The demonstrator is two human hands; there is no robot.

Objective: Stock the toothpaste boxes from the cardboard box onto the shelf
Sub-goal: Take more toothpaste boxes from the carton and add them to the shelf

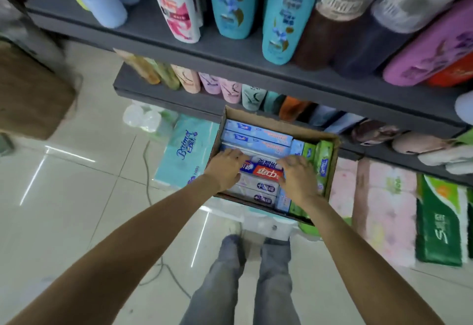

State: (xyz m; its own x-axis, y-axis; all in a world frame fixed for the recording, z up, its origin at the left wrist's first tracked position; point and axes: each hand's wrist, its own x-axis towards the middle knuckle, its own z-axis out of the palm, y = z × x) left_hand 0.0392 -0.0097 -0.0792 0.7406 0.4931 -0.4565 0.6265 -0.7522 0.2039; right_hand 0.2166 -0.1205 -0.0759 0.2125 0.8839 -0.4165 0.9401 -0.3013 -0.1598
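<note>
Two grey shelves (pixel 256 51) of shampoo bottles hang over your open cardboard box (pixel 330 166), packed with toothpaste boxes lying flat. Your left hand (pixel 225 168) and right hand (pixel 298 175) curl round the ends of the red-and-white toothpaste box (pixel 265 170). Packed this tightly, it could drag neighbours up or slip free if you lift unevenly.

Toothpaste boxes (pixel 257 137) are packed in the cardboard box (pixel 332 161), which is set below the shelf (pixel 230 53), right of a tissue pack (pixel 184 155).
</note>
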